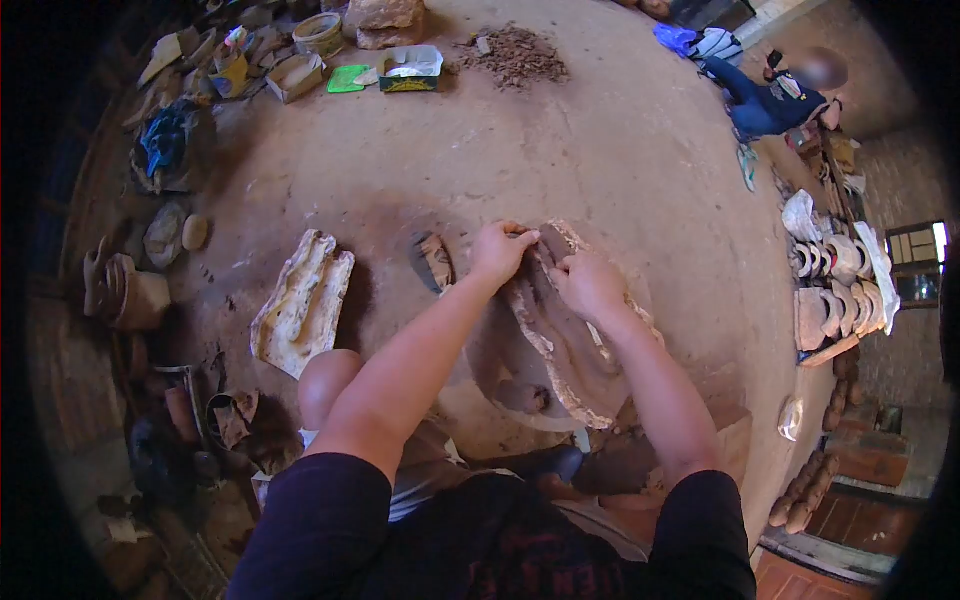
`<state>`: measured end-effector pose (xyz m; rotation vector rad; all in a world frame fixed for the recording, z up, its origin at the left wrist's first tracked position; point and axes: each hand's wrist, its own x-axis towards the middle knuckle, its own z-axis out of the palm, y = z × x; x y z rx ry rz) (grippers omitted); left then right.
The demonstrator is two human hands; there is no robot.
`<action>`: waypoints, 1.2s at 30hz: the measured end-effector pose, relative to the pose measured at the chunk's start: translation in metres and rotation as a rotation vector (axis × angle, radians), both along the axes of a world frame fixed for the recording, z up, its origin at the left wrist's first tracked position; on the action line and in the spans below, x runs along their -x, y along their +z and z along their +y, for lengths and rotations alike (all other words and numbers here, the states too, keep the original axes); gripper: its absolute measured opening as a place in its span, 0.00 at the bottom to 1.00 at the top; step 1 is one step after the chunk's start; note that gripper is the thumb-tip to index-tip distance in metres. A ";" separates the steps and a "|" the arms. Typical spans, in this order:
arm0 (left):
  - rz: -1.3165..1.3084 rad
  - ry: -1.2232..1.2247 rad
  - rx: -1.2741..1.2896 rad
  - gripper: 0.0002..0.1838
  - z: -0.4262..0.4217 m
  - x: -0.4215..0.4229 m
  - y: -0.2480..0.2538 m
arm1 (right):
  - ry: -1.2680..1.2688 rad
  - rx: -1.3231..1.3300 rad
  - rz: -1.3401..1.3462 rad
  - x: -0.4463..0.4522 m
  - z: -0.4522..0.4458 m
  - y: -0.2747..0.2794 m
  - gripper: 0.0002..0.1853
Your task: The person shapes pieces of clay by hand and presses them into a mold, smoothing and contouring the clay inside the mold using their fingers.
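Note:
A long plaster mould (572, 395) with a rough pale rim lies tilted before me, its hollow lined with brown clay (565, 335). At the mould's far end, my left hand (500, 252) is closed, fingers and thumb pressed together at the left rim. My right hand (590, 286) is closed too, its curled fingers pressing on the clay just inside the hollow. Whether either hand pinches a loose bit of clay is hidden. To the left lies a second, whitish mould half (303, 300), hollow side up. Between them sits a small dark brown piece (435, 262).
Crumbled clay (515, 57) is heaped on the floor ahead, beside an open box (411, 70) and a green item (347, 78). Pots (135, 292) and clutter line the left side. At right, a person (775, 100) sits near stacked curved pieces (838, 310).

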<state>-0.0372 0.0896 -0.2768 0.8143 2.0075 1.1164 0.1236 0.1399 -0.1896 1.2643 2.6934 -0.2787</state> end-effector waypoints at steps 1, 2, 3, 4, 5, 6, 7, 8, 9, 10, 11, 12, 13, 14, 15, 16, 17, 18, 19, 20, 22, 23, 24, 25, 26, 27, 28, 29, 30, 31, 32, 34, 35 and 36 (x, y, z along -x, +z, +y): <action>0.028 0.003 -0.007 0.22 -0.001 0.000 0.002 | -0.047 0.078 -0.012 0.000 0.001 0.004 0.17; 0.002 -0.006 -0.015 0.22 0.001 0.000 -0.001 | -0.094 0.156 -0.023 0.001 0.005 0.009 0.17; -0.024 -0.015 -0.023 0.21 0.003 0.001 -0.004 | -0.141 0.234 -0.033 0.002 0.008 0.015 0.16; -0.033 -0.021 -0.013 0.21 0.006 0.001 -0.007 | -0.145 0.254 -0.048 0.004 0.013 0.016 0.17; -0.043 -0.027 -0.004 0.20 0.009 0.001 -0.010 | -0.147 0.278 -0.064 0.006 0.017 0.016 0.17; -0.036 -0.032 0.025 0.20 0.007 0.001 -0.005 | -0.151 0.304 -0.081 0.005 0.018 0.015 0.17; -0.027 -0.038 0.053 0.20 0.006 0.001 0.000 | -0.104 0.262 -0.091 -0.001 0.017 0.012 0.17; -0.053 -0.041 0.029 0.20 0.006 0.001 -0.002 | -0.054 0.217 -0.100 -0.007 0.017 0.006 0.18; -0.080 -0.044 0.006 0.21 0.005 0.002 -0.004 | -0.004 0.172 -0.108 -0.009 0.012 0.007 0.18; -0.107 -0.047 -0.018 0.21 0.005 0.002 -0.006 | 0.009 0.150 -0.120 -0.012 0.008 0.009 0.18; -0.117 -0.049 -0.021 0.21 0.006 0.002 -0.007 | 0.021 0.127 -0.132 -0.015 0.004 0.013 0.17; -0.129 -0.051 -0.024 0.21 0.004 0.002 0.001 | 0.031 0.103 -0.146 -0.017 0.001 0.019 0.16; -0.141 -0.053 -0.027 0.21 0.002 0.001 0.009 | -0.007 0.158 -0.122 -0.017 0.002 0.023 0.16; -0.102 -0.048 -0.025 0.21 0.000 0.001 0.013 | -0.045 0.213 -0.098 -0.017 0.005 0.026 0.15; -0.064 -0.045 -0.025 0.20 0.000 0.000 0.015 | -0.085 0.268 -0.074 -0.018 0.008 0.027 0.15; -0.025 -0.040 -0.023 0.20 0.000 0.000 0.016 | -0.090 0.278 -0.086 -0.017 0.012 0.026 0.15; -0.065 -0.050 -0.029 0.20 0.001 0.000 0.011 | -0.094 0.291 -0.099 -0.017 0.016 0.024 0.15; -0.105 -0.063 -0.032 0.21 0.003 0.002 0.008 | -0.100 0.308 -0.112 -0.018 0.016 0.023 0.15; -0.144 -0.076 -0.036 0.21 0.004 0.002 0.005 | -0.066 0.276 -0.111 -0.021 0.013 0.025 0.15; -0.164 -0.081 -0.020 0.21 0.004 0.002 0.002 | -0.028 0.241 -0.108 -0.025 0.009 0.027 0.16; -0.201 -0.094 0.010 0.21 -0.002 0.003 0.025 | 0.025 0.162 -0.078 -0.032 0.002 0.026 0.17; -0.150 -0.084 0.015 0.21 -0.001 0.003 0.023 | 0.043 0.117 -0.052 -0.038 0.000 0.020 0.17; -0.101 -0.074 0.021 0.21 0.000 0.003 0.017 | 0.059 0.072 -0.028 -0.038 -0.003 0.022 0.18; -0.053 -0.066 0.026 0.21 0.002 0.001 0.011 | -0.011 0.150 -0.028 -0.038 -0.002 0.025 0.18; -0.041 -0.056 0.017 0.21 0.004 0.000 0.005 | -0.080 0.228 -0.029 -0.037 0.001 0.029 0.17; -0.028 -0.046 0.008 0.21 0.005 0.000 0.004 | -0.150 0.306 -0.029 -0.036 0.002 0.033 0.17; -0.016 -0.035 0.000 0.21 0.006 -0.001 0.003 | -0.171 0.311 -0.015 -0.038 0.005 0.032 0.18; -0.069 -0.049 0.021 0.22 0.006 -0.001 0.002 | -0.190 0.319 -0.002 -0.041 0.007 0.028 0.18; -0.121 -0.063 0.043 0.22 0.001 0.000 0.019 | -0.210 0.328 0.012 -0.044 0.008 0.025 0.18; -0.171 -0.075 0.065 0.22 -0.001 0.002 0.028 | -0.207 0.328 0.040 -0.048 0.007 0.024 0.18; -0.147 -0.061 0.055 0.23 0.000 0.002 0.023 | -0.205 0.326 0.068 -0.053 0.003 0.024 0.18; -0.099 -0.038 0.031 0.24 0.004 0.001 0.015 | -0.199 0.299 0.082 -0.056 -0.007 0.029 0.18; -0.104 -0.034 0.030 0.23 0.006 0.001 0.012 | -0.196 0.273 0.066 -0.056 -0.012 0.032 0.18; -0.110 -0.030 0.030 0.23 0.005 0.000 0.016 | -0.194 0.246 0.049 -0.057 -0.014 0.035 0.18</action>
